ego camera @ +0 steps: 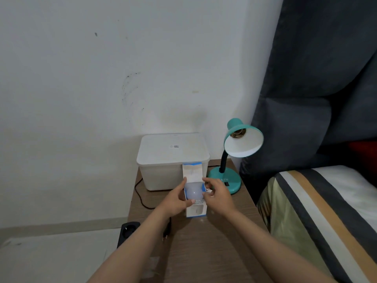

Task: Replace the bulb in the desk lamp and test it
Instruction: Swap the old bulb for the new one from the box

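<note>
A teal desk lamp [232, 160] stands at the back right of the wooden bedside table [214, 242], its shade tilted toward me with a bare socket [237, 133] and no bulb in it. Over the table's middle I hold a white and blue bulb box [193, 201] upright, its top flap open. A white bulb [193, 192] shows at the box's mouth. My left hand [175, 201] grips the box's left side. My right hand [218, 195] holds its right side, with fingertips at the bulb.
A white lidded plastic bin [169, 160] stands behind the box against the wall. A black cord [140, 197] trails off the table's left edge to a black power strip [127, 231] on the floor. A bed with a striped cover [326, 211] is on the right.
</note>
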Demonstrator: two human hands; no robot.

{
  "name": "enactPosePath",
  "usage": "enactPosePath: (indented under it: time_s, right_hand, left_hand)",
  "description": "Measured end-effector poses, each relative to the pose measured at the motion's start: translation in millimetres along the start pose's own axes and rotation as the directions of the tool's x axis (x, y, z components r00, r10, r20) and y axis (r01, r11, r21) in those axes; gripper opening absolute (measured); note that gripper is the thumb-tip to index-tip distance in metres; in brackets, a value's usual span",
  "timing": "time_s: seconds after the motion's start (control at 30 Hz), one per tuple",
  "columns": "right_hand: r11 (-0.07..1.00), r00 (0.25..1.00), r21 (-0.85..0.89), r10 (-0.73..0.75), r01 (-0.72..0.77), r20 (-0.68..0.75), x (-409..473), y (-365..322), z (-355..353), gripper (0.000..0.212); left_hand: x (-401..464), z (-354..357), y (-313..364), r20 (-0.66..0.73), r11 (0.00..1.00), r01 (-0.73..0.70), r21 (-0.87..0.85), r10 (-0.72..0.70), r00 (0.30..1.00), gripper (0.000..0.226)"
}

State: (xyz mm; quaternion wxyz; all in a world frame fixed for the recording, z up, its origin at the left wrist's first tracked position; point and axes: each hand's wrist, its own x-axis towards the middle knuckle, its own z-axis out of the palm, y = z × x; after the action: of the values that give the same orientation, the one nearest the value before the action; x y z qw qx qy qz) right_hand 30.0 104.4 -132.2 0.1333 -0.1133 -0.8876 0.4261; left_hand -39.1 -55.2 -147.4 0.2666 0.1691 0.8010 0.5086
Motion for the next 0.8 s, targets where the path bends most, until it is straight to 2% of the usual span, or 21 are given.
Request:
enactPosePath:
  time_s: [0.1, 0.23, 0.33, 0.43, 0.6, 0.8]
  right_hand:
    - [0.991, 0.995, -0.107, -0.069, 0.076, 0.072, 7.9, -1.5, -3.1, 0.046]
    - [0.935, 0.969, -0.33, -0.046, 0.127, 0.244, 21.9, -9.2, -4.3, 0.048]
    - [0.894, 0.953, -0.423, -0.014, 0.148, 0.304, 30.1, -17.8, -4.4, 0.053]
    - [0.85, 0.939, -0.497, 0.009, 0.173, 0.343, 36.0, -27.4, -2.8, 0.049]
    - [0.876, 0.936, -0.452, 0.0, 0.17, 0.352, 36.3, -26.6, -4.5, 0.047]
    - [0.957, 0.978, -0.256, -0.094, 0.14, 0.186, 29.1, -20.3, -19.7, 0.054]
  left_hand:
    - [-0.7, 0.0, -3.9, 0.011, 0.999, 0.008, -0.045, -0.008, 1.0, 0.094]
    - [0.6, 0.6, -8.0, 0.01, 0.999, 0.007, -0.045, -0.007, 1.0, 0.096]
    - [-1.4, 2.2, -5.3, 0.025, 1.0, 0.01, -0.023, -0.01, 1.0, 0.093]
    - [-2.1, 2.2, -6.4, 0.024, 1.0, -0.01, -0.002, 0.01, 1.0, 0.093]
    - [-3.8, 2.1, -7.1, 0.036, 0.999, -0.032, 0.002, 0.032, 0.999, 0.092]
    - [-3.9, 1.9, -7.1, 0.026, 0.999, -0.036, -0.013, 0.036, 0.999, 0.092]
